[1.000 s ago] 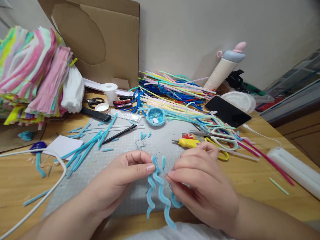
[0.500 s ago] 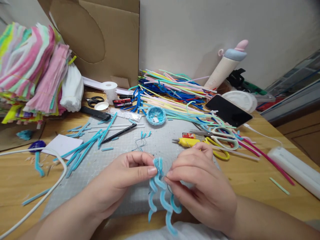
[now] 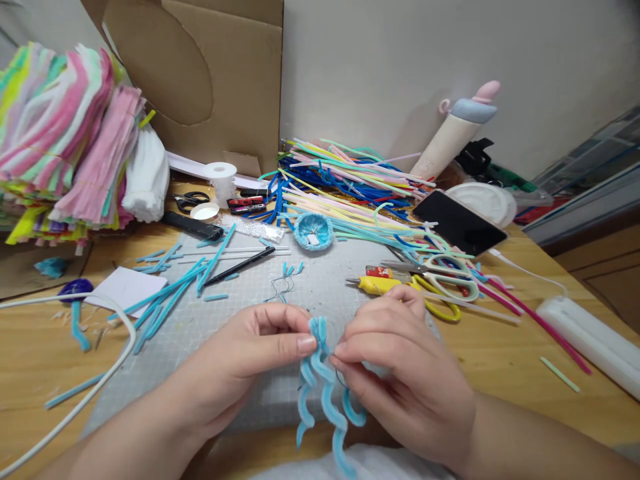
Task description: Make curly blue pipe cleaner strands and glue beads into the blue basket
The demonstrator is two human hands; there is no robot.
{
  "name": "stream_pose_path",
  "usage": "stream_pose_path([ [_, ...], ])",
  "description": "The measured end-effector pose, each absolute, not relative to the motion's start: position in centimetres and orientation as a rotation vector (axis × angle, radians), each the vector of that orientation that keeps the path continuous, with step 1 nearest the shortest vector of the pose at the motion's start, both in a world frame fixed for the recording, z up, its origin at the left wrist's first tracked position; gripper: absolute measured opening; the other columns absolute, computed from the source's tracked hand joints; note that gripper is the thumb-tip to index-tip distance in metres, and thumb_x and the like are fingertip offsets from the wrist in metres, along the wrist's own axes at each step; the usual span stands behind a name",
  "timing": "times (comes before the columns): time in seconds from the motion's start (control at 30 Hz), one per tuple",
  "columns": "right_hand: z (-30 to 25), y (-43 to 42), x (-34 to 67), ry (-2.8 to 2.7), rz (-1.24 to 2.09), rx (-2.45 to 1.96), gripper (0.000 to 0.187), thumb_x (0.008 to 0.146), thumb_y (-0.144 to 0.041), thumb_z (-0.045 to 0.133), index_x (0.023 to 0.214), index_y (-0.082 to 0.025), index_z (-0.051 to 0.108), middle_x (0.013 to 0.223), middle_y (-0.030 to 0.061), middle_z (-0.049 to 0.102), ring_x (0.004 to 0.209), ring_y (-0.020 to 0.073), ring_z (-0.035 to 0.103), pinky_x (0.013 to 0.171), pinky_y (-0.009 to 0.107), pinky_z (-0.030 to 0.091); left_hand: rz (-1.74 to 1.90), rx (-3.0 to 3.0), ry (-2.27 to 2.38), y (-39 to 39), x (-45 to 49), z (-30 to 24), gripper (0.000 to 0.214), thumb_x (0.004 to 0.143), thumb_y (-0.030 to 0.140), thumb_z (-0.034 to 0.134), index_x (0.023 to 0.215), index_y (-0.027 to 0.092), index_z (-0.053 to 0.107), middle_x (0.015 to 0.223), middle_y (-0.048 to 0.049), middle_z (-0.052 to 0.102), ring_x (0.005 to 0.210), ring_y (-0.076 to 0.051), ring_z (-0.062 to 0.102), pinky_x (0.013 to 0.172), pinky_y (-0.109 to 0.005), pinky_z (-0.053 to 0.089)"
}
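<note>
Left hand: the left hand sits low in the frame, left of centre, its grip pinched on the top of the bunch of curly light-blue fuzzy pipe cleaners — thumb and forefinger closed on the strands.
Right hand: the right hand is just right of centre, fingertips closed on the same bunch from the other side.
Pipe cleaners: held upright at lower centre, above the grey gridded cutting mat; the wavy tails hang toward the bottom edge.
Mat: lies on the wooden counter, with straight light-blue pipe-cleaner pieces at its left.
Behind: a yellow-handled tool and pale-handled scissors — right of centre.
Far back: a small round blue woven cup at centre.
</note>
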State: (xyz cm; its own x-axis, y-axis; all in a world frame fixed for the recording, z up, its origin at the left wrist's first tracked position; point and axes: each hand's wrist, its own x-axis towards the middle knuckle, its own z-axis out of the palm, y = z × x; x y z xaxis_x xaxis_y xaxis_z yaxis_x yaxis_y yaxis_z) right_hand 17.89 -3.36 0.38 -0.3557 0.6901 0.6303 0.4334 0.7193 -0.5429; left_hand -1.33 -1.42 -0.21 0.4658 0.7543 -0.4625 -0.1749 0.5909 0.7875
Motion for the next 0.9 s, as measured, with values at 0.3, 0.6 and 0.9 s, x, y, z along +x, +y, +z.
stream_pose_path([
  [0.3, 0.27, -3.39, 17.82, -1.996, 0.386, -0.85, 0.017, 0.075, 0.0, 0.062, 0.08, -0.015, 0.065, 0.075, -0.0014, 0.068, 0.072, 0.0131, 0.06, 0.081, 0.04, 0.032, 0.633, 0.75, 0.907, -1.42, -1.36, -0.12, 0.019, 0.063, 0.032, 0.081, 0.072, 0.018, 0.071, 0.072, 0.0013, 0.065, 0.07, -0.012, 0.052, 0.072, -0.024, 0.039],
  [0.6, 0.34, -3.13, 17.64, -1.98, 0.526, -0.843, 0.014, 0.078, -0.004, 0.061, 0.086, -0.015, 0.063, 0.076, -0.0008, 0.066, 0.073, 0.0122, 0.06, 0.08, 0.037, 0.034, 0.651, 0.792, 0.897, -1.25, -1.34, -0.23, 0.018, 0.065, 0.03, 0.08, 0.071, 0.017, 0.069, 0.072, 0.0018, 0.062, 0.071, -0.012, 0.051, 0.07, -0.024, 0.039],
  [0.9, 0.25, -3.19, 17.62, -2.003, 0.397, -0.89, 0.016, 0.079, -0.01, 0.066, 0.093, -0.018, 0.065, 0.075, -0.0016, 0.069, 0.071, 0.0141, 0.06, 0.079, 0.04, 0.033, 0.662, 0.814, 0.895, -1.4, -1.35, -0.21, 0.015, 0.067, 0.029, 0.078, 0.072, 0.017, 0.069, 0.072, 0.0014, 0.063, 0.072, -0.012, 0.051, 0.072, -0.023, 0.039],
])
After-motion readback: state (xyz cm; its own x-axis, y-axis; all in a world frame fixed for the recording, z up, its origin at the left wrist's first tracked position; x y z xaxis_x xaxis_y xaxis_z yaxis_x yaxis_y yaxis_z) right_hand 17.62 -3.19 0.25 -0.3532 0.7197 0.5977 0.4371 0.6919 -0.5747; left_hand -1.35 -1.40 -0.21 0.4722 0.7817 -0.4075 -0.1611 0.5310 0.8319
